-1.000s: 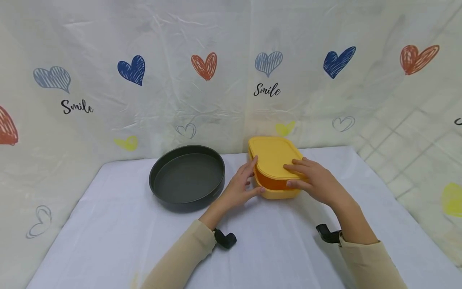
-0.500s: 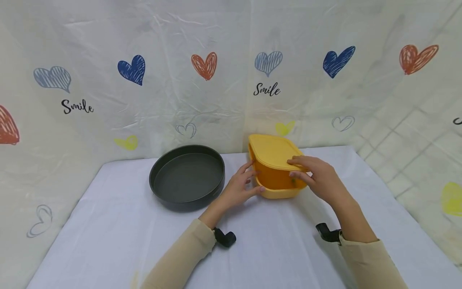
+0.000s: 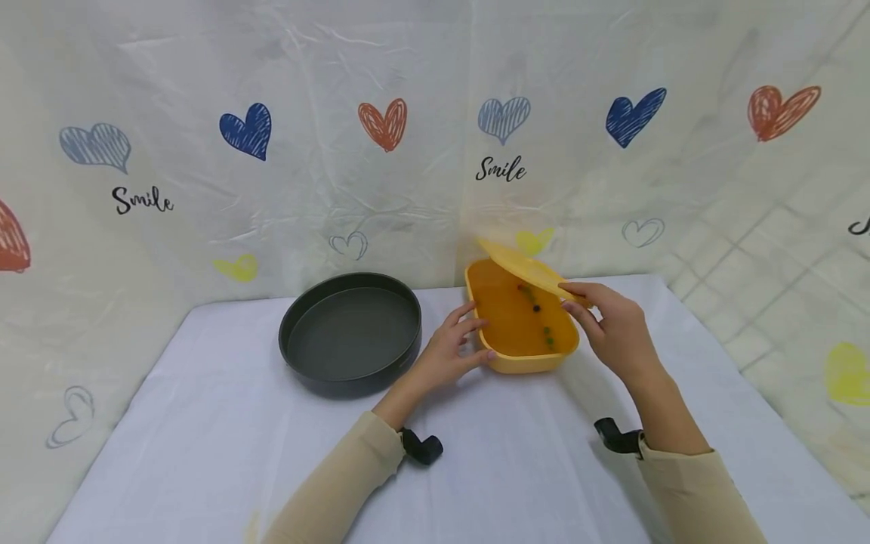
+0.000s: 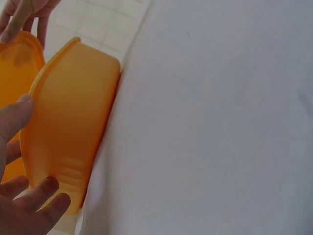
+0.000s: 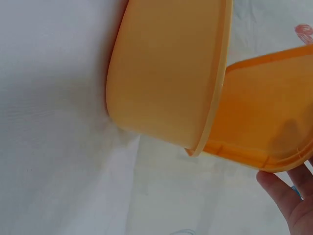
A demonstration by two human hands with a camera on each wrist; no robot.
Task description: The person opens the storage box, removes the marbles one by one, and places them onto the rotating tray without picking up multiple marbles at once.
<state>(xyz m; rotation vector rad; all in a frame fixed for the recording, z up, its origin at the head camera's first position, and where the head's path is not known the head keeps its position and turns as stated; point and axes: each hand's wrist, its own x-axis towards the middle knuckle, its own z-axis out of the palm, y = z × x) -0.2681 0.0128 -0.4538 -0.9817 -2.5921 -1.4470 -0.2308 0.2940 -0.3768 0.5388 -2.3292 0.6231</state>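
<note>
A yellow-orange plastic food container [image 3: 526,364] stands at the back right of the table. Its lid [image 3: 519,266] is raised and tilted above the far right side, with the inside exposed. My right hand [image 3: 615,329] pinches the lid's near right edge between thumb and fingers. At the container's left side is my left hand [image 3: 448,351], fingers spread, with the thumb at the front left rim. In the left wrist view its fingertips [image 4: 49,188] lie against the container's wall. Small dark, green and reddish items [image 3: 535,308] show inside; their kind is too small to tell.
Left of the container, a round dark grey pan [image 3: 350,336] sits on the white-covered table [image 3: 489,468]. Behind rises a pale curtain [image 3: 421,189] printed with hearts and "Smile". The left forearm passes close to the pan's right side.
My right hand has lifted the lid from lying over the container to a steep tilt, uncovering the inside and the small items. The left hand has stayed nearly in place; the pan has not moved.
</note>
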